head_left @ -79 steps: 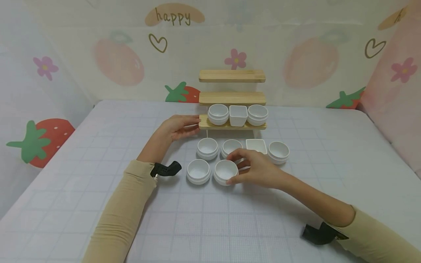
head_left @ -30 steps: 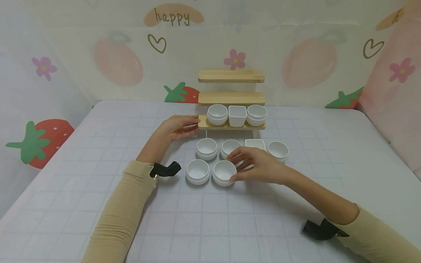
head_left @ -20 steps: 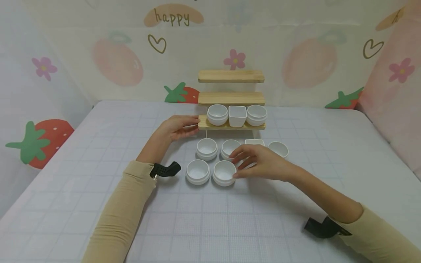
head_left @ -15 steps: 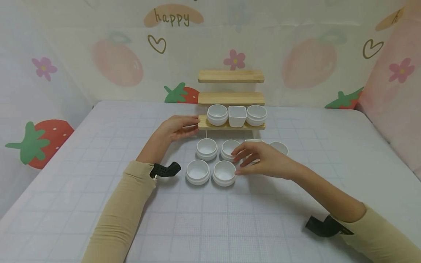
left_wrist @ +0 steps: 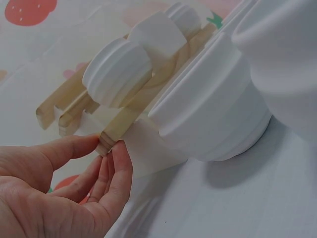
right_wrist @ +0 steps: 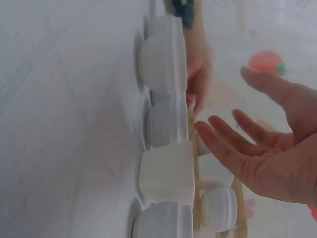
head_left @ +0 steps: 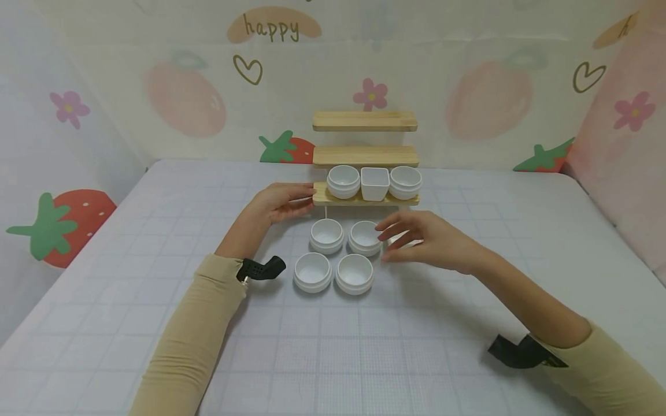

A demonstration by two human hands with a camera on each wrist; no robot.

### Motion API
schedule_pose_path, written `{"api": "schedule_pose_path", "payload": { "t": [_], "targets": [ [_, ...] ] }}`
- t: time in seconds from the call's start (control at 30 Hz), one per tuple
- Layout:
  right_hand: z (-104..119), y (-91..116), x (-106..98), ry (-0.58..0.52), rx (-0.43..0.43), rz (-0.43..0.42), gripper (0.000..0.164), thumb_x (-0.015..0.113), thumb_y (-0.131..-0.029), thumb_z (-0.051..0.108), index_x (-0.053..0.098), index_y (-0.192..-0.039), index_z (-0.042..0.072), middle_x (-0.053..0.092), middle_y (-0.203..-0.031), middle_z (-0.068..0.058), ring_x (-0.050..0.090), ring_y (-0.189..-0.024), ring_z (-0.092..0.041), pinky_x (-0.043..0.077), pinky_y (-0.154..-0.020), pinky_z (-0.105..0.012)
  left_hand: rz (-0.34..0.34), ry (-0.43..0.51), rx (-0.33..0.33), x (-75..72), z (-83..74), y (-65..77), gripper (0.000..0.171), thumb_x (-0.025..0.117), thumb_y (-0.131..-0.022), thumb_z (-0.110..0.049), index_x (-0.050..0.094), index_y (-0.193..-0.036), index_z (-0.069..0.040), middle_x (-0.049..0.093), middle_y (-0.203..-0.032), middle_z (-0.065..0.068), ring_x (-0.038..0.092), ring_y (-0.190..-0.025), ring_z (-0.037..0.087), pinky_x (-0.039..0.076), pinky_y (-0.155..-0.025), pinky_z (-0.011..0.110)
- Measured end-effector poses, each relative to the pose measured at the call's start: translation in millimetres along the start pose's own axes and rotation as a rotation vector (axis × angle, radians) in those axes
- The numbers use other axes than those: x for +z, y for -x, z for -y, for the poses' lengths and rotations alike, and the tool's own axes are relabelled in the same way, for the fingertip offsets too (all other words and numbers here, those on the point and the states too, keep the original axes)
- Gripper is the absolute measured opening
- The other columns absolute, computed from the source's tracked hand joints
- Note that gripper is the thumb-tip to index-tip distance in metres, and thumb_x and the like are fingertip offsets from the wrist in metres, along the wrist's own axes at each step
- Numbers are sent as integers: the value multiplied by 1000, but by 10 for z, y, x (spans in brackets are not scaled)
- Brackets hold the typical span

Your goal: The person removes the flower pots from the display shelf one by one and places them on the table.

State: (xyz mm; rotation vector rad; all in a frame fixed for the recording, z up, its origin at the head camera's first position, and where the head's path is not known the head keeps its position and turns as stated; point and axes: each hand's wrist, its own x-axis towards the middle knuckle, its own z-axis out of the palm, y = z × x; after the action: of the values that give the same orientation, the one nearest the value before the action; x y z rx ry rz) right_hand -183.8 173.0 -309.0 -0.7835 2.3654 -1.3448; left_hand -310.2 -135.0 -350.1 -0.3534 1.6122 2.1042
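Observation:
My left hand [head_left: 283, 201] pinches the left end of the lowest board [left_wrist: 119, 126] of a tiered wooden shelf, thumb above and fingers below. On that board stand a round white bowl [head_left: 343, 184], a square white bowl [head_left: 375, 185] and another round bowl [head_left: 405, 184]. Above the table my right hand [head_left: 434, 242] holds nothing, fingers spread and slightly bent. The near round bowl [head_left: 355, 275] lies left of and below it. The right hand hides a square bowl [right_wrist: 167, 173] and a round bowl [right_wrist: 166, 220] from the head view.
More round bowls [head_left: 313, 273] sit on the table in two rows before the shelf. The middle board [head_left: 366, 156] and top board [head_left: 365, 121] rise behind the lowest one. A printed cloth wall [head_left: 333, 69] stands close behind.
My right hand has let go of the near round bowl and moved up and to the right, covering the square and rightmost bowls. The left hand stays at the shelf end.

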Motion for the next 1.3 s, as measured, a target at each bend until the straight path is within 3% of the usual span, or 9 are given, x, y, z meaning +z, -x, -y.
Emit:
{"api": "schedule_pose_path", "payload": {
  "t": [0.2, 0.57, 1.0, 1.3],
  "targets": [
    [35, 17, -29, 27, 3, -53, 45, 81, -93, 6, 64, -132, -4, 69, -130, -23, 75, -106, -28, 63, -95, -38, 3, 1, 6, -6, 6, 9, 51, 59, -106, -1, 49, -157, -3, 63, -111, 5, 68, -82, 12, 63, -66, 20],
    [65, 32, -76, 25, 21, -120, 43, 81, -93, 4, 64, -132, -2, 69, -129, -23, 73, -111, -31, 60, -91, -23, 7, -3, 6, -4, 1, -7, 51, 60, -106, -2, 50, -156, -3, 64, -110, 5, 66, -90, 14, 62, -67, 19],
    [74, -15, -127, 16, -8, -171, 41, 78, -95, 3, 64, -133, -4, 68, -129, -22, 72, -112, -33, 59, -90, -20, 5, 3, -1, -13, 5, -33, 52, 60, -106, -2, 50, -156, -3, 64, -107, 5, 67, -83, 12, 63, -66, 20],
    [87, -104, -157, 36, -12, -204, 43, 78, -95, 3, 63, -134, -6, 69, -129, -22, 71, -113, -34, 58, -90, -19, 8, -4, 2, -16, 9, -40, 52, 60, -106, -2, 49, -157, -3, 64, -108, 5, 66, -87, 13, 63, -67, 20]
  ]
}}
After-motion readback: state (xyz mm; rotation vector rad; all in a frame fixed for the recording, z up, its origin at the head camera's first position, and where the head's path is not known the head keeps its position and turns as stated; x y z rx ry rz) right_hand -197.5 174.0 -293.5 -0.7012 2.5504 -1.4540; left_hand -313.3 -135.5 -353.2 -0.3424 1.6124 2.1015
